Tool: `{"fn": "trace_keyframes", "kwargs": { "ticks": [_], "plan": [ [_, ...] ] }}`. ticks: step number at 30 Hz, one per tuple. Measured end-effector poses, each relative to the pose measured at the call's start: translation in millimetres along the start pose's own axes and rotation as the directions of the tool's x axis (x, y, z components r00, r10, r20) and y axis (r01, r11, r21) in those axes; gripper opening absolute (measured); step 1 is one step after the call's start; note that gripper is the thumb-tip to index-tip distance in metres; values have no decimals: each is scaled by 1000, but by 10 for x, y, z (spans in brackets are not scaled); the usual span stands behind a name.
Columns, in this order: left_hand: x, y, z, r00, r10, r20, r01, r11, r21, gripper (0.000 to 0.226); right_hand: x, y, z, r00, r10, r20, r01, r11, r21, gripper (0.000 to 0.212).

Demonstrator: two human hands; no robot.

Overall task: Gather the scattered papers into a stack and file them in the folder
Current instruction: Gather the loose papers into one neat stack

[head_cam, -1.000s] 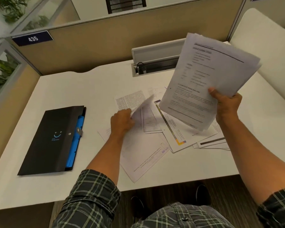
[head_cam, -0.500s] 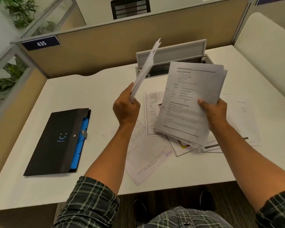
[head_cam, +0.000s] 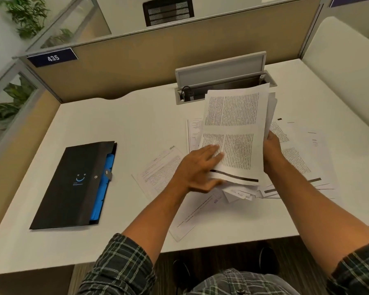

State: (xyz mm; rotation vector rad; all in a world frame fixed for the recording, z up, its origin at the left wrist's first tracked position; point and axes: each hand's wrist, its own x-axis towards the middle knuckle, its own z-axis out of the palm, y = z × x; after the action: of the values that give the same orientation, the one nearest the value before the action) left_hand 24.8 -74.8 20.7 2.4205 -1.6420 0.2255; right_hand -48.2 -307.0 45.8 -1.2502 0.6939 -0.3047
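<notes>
Left hand (head_cam: 197, 169): fingers straight, flat on the held stack (head_cam: 234, 135). Right hand (head_cam: 272, 152) clamps its right edge. Loose sheets (head_cam: 158, 173) remain beneath; folder (head_cam: 73, 186) well left of the stack. Recommend squaring edges before further pickup.

Printed paper stack (head_cam: 234, 133) held tilted above scattered sheets (head_cam: 303, 158); black folder (head_cam: 73, 186) flat, left.

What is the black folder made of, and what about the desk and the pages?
The folder looks like thin matte plastic, though stiff card is possible: flat, dull black, with blue dividers showing at its edge. The desk looks like smooth white laminate, plain with a soft sheen. The pages in the hands are ordinary printed paper, thin enough to bend.
</notes>
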Motion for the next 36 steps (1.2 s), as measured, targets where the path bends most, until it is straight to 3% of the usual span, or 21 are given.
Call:
{"fn": "trace_keyframes", "kwargs": {
  "ticks": [2,4,6,8,10,11,12,13,15,18,20,22,26,28,31,33,36],
  "plan": [
    [-4,3,-22,994,-94,50,98,991,-85,94,-10,10,-11,1000,12,13,-12,1000,-1,10],
    [34,8,-63,964,-264,7,261,947,-185,98,-7,38,-23,1000,28,13,-28,1000,3,17],
    [107,-15,-98,863,-504,-48,465,826,-319,94,-14,50,-34,998,48,39,-49,999,19,22],
    [178,-92,-182,686,-726,47,632,564,-531,99,-24,27,-25,996,52,73,-56,997,56,21],
    [197,-221,-259,554,-780,290,642,179,-745,105,-50,-31,5,993,27,111,-30,999,30,13],
    [185,-276,-284,535,-738,411,595,-17,-804,102,-56,-56,26,991,8,133,-8,1000,-2,7],
    [164,-312,-302,556,-668,495,549,-152,-822,92,-66,-82,57,987,-18,157,23,999,-30,6],
    [143,-324,-307,589,-609,532,526,-211,-824,77,-66,-102,86,983,-48,178,57,997,-46,7],
    [114,-297,-292,611,-578,540,521,-220,-825,54,-74,-133,127,967,-105,234,113,993,-21,10],
    [82,-279,-271,579,-660,479,459,-222,-860,46,-73,-172,143,936,-126,329,91,989,121,61],
    [82,-281,-295,583,-696,418,400,-202,-894,34,-78,-200,171,909,-191,370,160,981,111,73],
    [103,-273,-348,599,-717,356,364,-152,-919,27,-92,-235,222,892,-264,367,278,960,14,69],
    [104,-302,-409,689,-684,240,282,-52,-958,27,-119,-267,282,845,-394,361,418,908,13,31],
    [49,-314,-346,706,-663,249,298,-41,-954,29,-112,-214,251,832,-403,382,421,906,39,34],
    [-43,-315,-158,652,-680,335,425,-37,-904,37,-64,-35,216,898,-282,337,327,941,-85,43],
    [-143,-358,-27,619,-682,390,521,-16,-854,45,-69,44,230,929,-245,278,290,948,-134,32],
    [-367,-559,152,479,-793,376,763,166,-624,63,-51,56,221,952,-264,155,282,954,-103,13]
  ]
}}
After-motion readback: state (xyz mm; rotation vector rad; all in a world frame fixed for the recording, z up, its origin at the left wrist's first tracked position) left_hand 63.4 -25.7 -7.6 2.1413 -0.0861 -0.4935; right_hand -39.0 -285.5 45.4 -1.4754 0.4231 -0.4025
